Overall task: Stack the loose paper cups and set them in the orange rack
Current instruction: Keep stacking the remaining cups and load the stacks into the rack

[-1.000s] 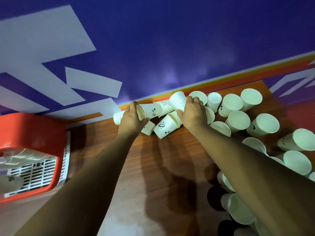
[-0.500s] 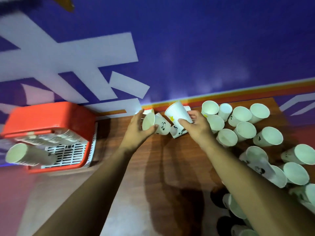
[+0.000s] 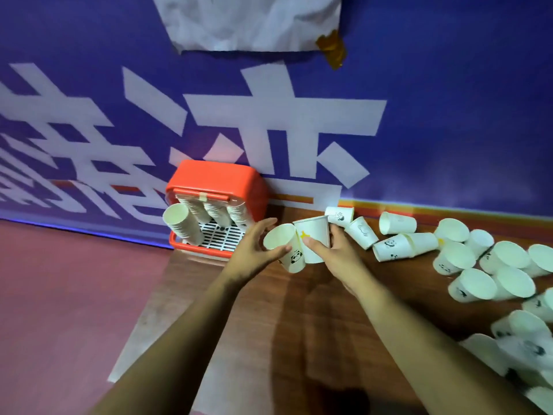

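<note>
The left hand (image 3: 253, 250) grips a panda cup (image 3: 284, 250), thumb under its rim and fingers curled over the top, with the open mouth tipped toward the camera. The right hand (image 3: 336, 254) grips a second cup (image 3: 314, 236) with a yellow mark, thumb across its front and fingers wrapped behind. The two cups touch side by side, above the wooden table (image 3: 299, 324).

Just left of the hands, the orange rack (image 3: 215, 181) stands against the blue banner (image 3: 449, 115). It holds several stacks of cups, and the leftmost stack (image 3: 182, 226) leans out over its white grate (image 3: 221, 236).

To the right, loose cups (image 3: 398, 223) lie tipped along the table's far edge, and a denser pile (image 3: 478, 283) spreads toward the right border.

A crumpled white sheet (image 3: 254, 22) is taped high on the banner.
</note>
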